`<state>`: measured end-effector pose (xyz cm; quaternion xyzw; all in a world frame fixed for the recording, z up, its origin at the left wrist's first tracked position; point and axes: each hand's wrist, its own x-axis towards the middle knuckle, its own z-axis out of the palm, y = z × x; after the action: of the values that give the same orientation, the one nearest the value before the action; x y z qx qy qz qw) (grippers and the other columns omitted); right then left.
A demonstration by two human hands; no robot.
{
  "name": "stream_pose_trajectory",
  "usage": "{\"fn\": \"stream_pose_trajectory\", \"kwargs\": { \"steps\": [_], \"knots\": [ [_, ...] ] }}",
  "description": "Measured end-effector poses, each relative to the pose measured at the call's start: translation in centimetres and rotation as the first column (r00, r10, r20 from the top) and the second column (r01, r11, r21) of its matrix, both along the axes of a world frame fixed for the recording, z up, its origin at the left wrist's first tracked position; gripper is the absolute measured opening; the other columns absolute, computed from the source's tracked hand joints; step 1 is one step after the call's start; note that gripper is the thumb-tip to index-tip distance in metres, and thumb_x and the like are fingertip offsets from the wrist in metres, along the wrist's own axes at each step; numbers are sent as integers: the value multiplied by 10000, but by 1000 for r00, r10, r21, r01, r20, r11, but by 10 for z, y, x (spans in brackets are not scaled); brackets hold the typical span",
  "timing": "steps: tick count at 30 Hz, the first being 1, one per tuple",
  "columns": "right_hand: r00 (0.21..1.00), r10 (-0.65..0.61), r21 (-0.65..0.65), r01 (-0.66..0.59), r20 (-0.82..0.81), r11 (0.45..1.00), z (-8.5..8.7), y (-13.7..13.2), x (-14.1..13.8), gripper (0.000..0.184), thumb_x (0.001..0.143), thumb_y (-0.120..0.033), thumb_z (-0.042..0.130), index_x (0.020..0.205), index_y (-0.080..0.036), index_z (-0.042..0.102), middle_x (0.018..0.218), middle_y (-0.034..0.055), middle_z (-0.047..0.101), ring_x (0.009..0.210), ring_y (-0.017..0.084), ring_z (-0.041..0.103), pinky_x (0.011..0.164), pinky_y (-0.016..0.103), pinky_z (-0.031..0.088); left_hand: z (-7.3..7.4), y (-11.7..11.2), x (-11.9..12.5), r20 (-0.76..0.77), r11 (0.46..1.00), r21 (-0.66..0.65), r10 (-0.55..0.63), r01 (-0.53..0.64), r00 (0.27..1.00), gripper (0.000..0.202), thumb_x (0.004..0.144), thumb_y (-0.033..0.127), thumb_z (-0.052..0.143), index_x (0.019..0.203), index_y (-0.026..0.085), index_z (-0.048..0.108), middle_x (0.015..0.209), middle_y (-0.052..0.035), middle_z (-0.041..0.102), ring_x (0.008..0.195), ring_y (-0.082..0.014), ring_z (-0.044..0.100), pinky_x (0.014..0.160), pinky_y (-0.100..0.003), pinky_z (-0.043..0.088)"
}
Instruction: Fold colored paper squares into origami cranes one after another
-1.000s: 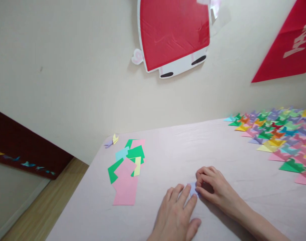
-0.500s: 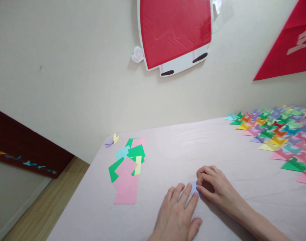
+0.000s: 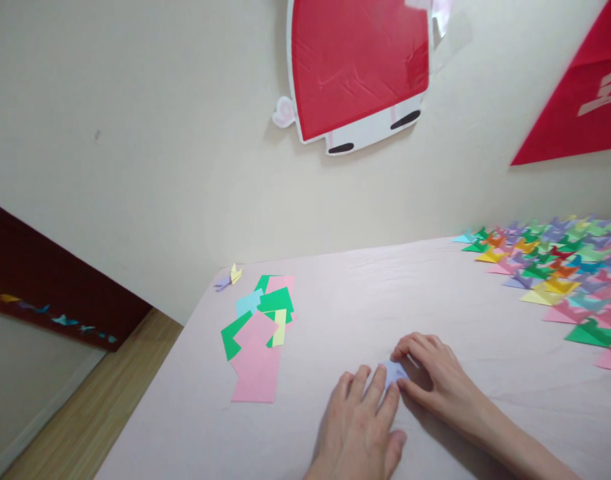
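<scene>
A small lilac piece of paper (image 3: pixel 393 373) lies on the pale pink table (image 3: pixel 365 300), mostly covered by my hands. My left hand (image 3: pixel 360 427) lies flat over its near side, fingers stretched out and pressing down. My right hand (image 3: pixel 430 373) has its fingers curled, with the fingertips pinching the paper's far right edge. Only a small corner of the paper shows between the two hands.
A loose pile of pink, green, blue and yellow paper squares (image 3: pixel 258 333) lies to the left. Two small folded shapes (image 3: pixel 229 278) sit near the table's far left corner. Several folded coloured paper figures (image 3: pixel 555 273) cover the right side. Red posters (image 3: pixel 358 67) hang on the wall.
Both hands stay on the lilac paper with only slight finger shifts. The view has moved a little to the left.
</scene>
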<state>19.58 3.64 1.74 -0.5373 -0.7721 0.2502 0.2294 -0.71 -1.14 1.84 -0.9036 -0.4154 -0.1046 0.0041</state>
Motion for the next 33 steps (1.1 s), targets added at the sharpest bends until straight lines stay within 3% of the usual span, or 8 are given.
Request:
{"fn": "stream_pose_trajectory", "kwargs": {
  "steps": [7,14,18,23,26,29,31,33],
  "knots": [
    [999,-34,-10,34,16,999,0,-1,-5,233,693,-139,551,895,-249,586,978,44,642,968,274,512,834,418,389,-3,-1,1,21,1000,-8,18,-18,1000,501,960,518,478,1369,228,493,1462,-31,491,1253,-275,489,997,-447,425],
    [996,-33,-17,32,-79,999,-5,3,-1,306,646,-84,466,884,-246,570,938,45,644,943,263,521,829,421,400,-5,0,1,46,998,-51,34,-32,998,441,901,515,582,1226,218,582,1469,-32,483,1238,-288,500,994,-450,442],
    [975,-80,-26,76,-209,997,-7,5,5,322,630,-91,414,874,-238,564,912,52,621,935,250,534,844,411,430,-16,-2,-1,55,999,-41,35,-33,998,470,872,538,607,1209,210,608,1450,-55,503,1203,-306,525,975,-462,463],
    [957,-144,-17,145,-251,989,-2,1,11,197,754,-177,444,880,-238,582,904,55,619,925,250,542,844,404,448,-34,-5,15,61,992,-63,114,-111,992,685,805,662,615,1309,200,584,1311,-152,596,1136,-369,559,954,-531,471],
    [981,-67,35,74,-184,997,3,-7,8,139,807,-209,479,837,-242,610,898,52,643,925,256,538,852,416,430,-24,-5,31,78,965,-184,206,-189,976,724,810,628,628,1367,176,534,1268,-180,596,1135,-392,539,970,-580,447],
    [993,-23,65,30,-118,997,6,-17,1,142,846,-208,496,856,-240,634,912,51,653,921,252,536,845,416,422,-1,1,34,105,918,-308,292,-248,951,651,847,436,656,1401,146,473,1319,-177,547,1189,-387,484,1001,-585,415],
    [997,-12,66,18,-81,998,5,-21,-5,122,848,-200,522,862,-235,638,922,49,652,924,249,534,848,413,421,14,7,27,174,925,-322,268,-202,948,563,853,250,630,1384,156,469,1407,-145,481,1283,-350,404,1082,-547,345],
    [998,-15,61,19,-56,998,4,-24,-11,103,823,-186,564,871,-232,642,946,50,650,939,252,533,854,410,422,22,14,17,275,942,-328,171,-75,946,531,832,130,589,1348,191,484,1438,-94,459,1322,-284,368,1126,-470,306]
  ]
}}
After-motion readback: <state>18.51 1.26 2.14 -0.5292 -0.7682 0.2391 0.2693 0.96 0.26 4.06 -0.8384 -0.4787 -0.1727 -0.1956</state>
